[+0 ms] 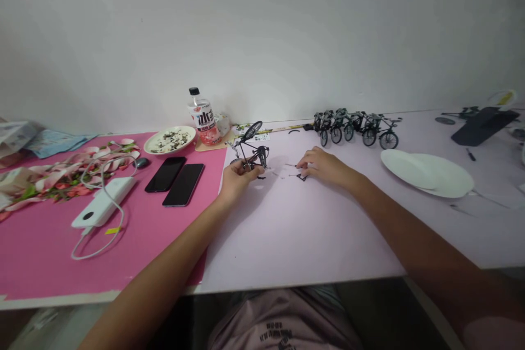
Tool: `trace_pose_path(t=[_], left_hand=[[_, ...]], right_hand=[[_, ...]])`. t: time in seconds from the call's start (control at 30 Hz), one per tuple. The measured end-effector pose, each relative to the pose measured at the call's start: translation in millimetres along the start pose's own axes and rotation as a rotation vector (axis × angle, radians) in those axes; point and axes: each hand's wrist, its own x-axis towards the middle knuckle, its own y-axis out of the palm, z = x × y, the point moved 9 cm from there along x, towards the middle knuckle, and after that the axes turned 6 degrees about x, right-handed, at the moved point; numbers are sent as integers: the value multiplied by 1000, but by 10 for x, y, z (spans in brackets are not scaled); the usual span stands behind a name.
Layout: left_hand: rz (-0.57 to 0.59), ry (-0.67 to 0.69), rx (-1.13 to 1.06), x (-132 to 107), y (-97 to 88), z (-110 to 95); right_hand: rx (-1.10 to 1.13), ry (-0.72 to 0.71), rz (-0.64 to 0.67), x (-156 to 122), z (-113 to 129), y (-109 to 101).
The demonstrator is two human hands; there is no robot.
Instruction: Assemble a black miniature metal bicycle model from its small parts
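1. Left hand (240, 176): mine. Fingers curled shut round the lower frame of the bike (251, 152), with the wrist low over the table (295, 240).
2. Bike: small metal model, held upright, one wheel raised toward the wall, its lower part inside my left grip. I judge it light. The frame looks stiff, but the spokes and bars are thin and would bend easily. It is best held low on the frame, not by the wheels.
3. Right hand (324, 167): mine. Palm down, fingers bent, tips lowered onto a part (302, 177). I cannot tell whether the tips pinch it or only rest on it.
4. Part: tiny and black, lying on the table just right of the bike, between my two hands. I judge it almost weightless and apt to slide or flick away, so it needs a fingertip pinch.
5. Row of bikes (353, 124): similar models standing in line beyond my right hand, near the wall.
6. Plate (426, 174): white, to the right of my right forearm.
7. Phones (174, 179): two, dark, side by side on the pink mat (61, 262), left of my left hand.
8. Power bank (102, 202): white, with its cable (92, 251) looped beside it.
9. Dish (170, 139) and bottle (203, 117): at the back, behind the phones.
10. Flowers (61, 172): pink, lying at far left.
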Motion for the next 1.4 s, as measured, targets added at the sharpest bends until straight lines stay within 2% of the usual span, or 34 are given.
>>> trace_pose_path(t=[0.13, 0.3, 0.47, 0.63, 0.7, 0.8, 1.0, 1.13, 1.4], left_hand=[[-4, 2, -12, 41, -96, -102], [-78, 25, -55, 156, -379, -234], [-127, 74, -29, 245, -522, -235], [-136, 105, -5, 284, -506, -112], [-132, 99, 4, 295, -488, -63], [-136, 101, 14, 301, -465, -49], [-128, 99, -16, 295, -383, -120], [-127, 102, -15, 262, -352, -156], [-86, 87, -8, 192, -289, -155]], right_hand=[[-13, 18, 50, -16, 5, 75], [-47, 146, 99, -51, 5, 135], [-83, 88, 96, -47, 73, 162], [-111, -23, -40, -29, 198, 175], [-84, -84, -104, -34, 293, 236], [-57, -134, -127, -44, 418, 409], [-121, -158, 34, -23, 549, 723], [-160, -198, 113, -9, 572, 774], [-192, -311, 145, -11, 625, 816]])
